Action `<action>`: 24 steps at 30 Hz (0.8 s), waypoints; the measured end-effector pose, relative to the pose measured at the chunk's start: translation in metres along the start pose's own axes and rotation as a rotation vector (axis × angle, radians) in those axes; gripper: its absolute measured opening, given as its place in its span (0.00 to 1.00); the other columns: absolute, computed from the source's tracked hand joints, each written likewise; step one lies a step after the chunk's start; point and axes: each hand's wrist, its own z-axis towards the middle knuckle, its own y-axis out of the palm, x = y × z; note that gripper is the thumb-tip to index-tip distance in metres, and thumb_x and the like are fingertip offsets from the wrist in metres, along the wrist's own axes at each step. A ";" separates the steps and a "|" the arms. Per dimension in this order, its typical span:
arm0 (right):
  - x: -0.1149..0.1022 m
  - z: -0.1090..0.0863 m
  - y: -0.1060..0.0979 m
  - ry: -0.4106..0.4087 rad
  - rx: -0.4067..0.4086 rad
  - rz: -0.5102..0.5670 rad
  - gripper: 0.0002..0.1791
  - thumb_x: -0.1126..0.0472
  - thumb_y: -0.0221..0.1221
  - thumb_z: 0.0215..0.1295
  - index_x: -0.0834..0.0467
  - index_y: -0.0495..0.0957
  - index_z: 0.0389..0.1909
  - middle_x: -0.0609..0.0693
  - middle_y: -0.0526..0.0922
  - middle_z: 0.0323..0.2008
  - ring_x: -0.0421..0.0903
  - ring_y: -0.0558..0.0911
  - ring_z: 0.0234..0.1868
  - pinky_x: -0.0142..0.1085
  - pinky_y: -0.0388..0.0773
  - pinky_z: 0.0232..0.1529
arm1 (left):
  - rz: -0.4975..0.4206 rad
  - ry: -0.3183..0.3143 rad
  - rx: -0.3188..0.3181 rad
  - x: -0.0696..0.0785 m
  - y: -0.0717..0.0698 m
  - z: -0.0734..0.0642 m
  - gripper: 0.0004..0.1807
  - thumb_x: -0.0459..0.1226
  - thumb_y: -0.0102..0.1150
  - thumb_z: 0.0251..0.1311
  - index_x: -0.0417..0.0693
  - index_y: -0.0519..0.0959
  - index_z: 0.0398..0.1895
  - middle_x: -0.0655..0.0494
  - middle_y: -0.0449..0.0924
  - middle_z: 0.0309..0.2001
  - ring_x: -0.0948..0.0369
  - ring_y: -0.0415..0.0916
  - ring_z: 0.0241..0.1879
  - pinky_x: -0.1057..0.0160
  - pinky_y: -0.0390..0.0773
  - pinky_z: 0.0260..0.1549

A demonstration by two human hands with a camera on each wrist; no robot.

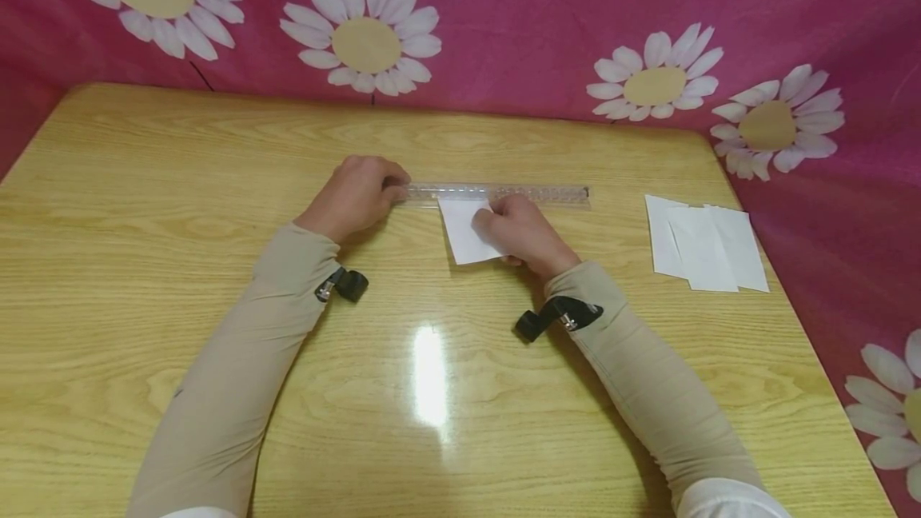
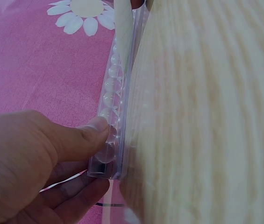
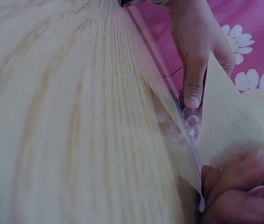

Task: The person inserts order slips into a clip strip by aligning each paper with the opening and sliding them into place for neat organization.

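A long, narrow clear plastic case (image 1: 532, 193) with a row of round clear shapes along it lies across the table in the head view. My left hand (image 1: 357, 194) pinches its left end, thumb on top and fingers beneath, as the left wrist view shows of the case (image 2: 110, 100). In my right hand (image 1: 528, 234) is a small sheet of paper (image 1: 464, 230), gripped by its right side. The far edge of the paper meets the case near its middle; whether it lies over or under the case, I cannot tell. Faint lines show on the paper (image 3: 230, 121) in the right wrist view.
Several overlapping white paper pieces (image 1: 708, 246) lie near the right edge of the wooden table (image 1: 180, 158). A pink cloth (image 1: 504, 22) with white daisies hangs behind and to the right. Black wrist cameras (image 1: 351, 285) sit on both sleeves.
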 end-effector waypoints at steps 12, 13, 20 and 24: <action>-0.002 -0.001 0.003 -0.014 0.001 -0.030 0.14 0.57 0.50 0.66 0.52 0.66 0.20 0.42 0.64 0.13 0.41 0.63 0.13 0.34 0.59 0.14 | 0.008 0.002 0.003 -0.001 0.001 0.001 0.17 0.37 0.60 0.73 0.43 0.83 0.60 0.44 0.83 0.63 0.48 0.78 0.65 0.48 0.75 0.69; -0.003 -0.001 0.003 -0.014 0.000 -0.028 0.14 0.57 0.50 0.66 0.52 0.66 0.20 0.42 0.64 0.13 0.41 0.63 0.13 0.34 0.59 0.14 | 0.009 0.002 0.002 0.000 0.000 0.001 0.17 0.37 0.60 0.73 0.43 0.83 0.60 0.44 0.83 0.63 0.48 0.78 0.65 0.48 0.75 0.69; -0.003 0.000 0.004 -0.016 -0.010 -0.024 0.14 0.57 0.51 0.66 0.52 0.66 0.20 0.42 0.63 0.13 0.41 0.63 0.13 0.34 0.59 0.14 | 0.000 -0.005 -0.007 0.000 0.000 0.001 0.17 0.37 0.60 0.73 0.43 0.83 0.61 0.44 0.83 0.63 0.49 0.77 0.65 0.48 0.75 0.69; -0.005 -0.001 0.004 -0.007 -0.011 -0.021 0.13 0.56 0.51 0.66 0.52 0.67 0.22 0.42 0.64 0.14 0.41 0.63 0.14 0.34 0.60 0.14 | -0.002 -0.005 -0.008 0.000 0.000 0.001 0.17 0.36 0.60 0.73 0.42 0.83 0.61 0.44 0.83 0.63 0.48 0.78 0.65 0.48 0.75 0.69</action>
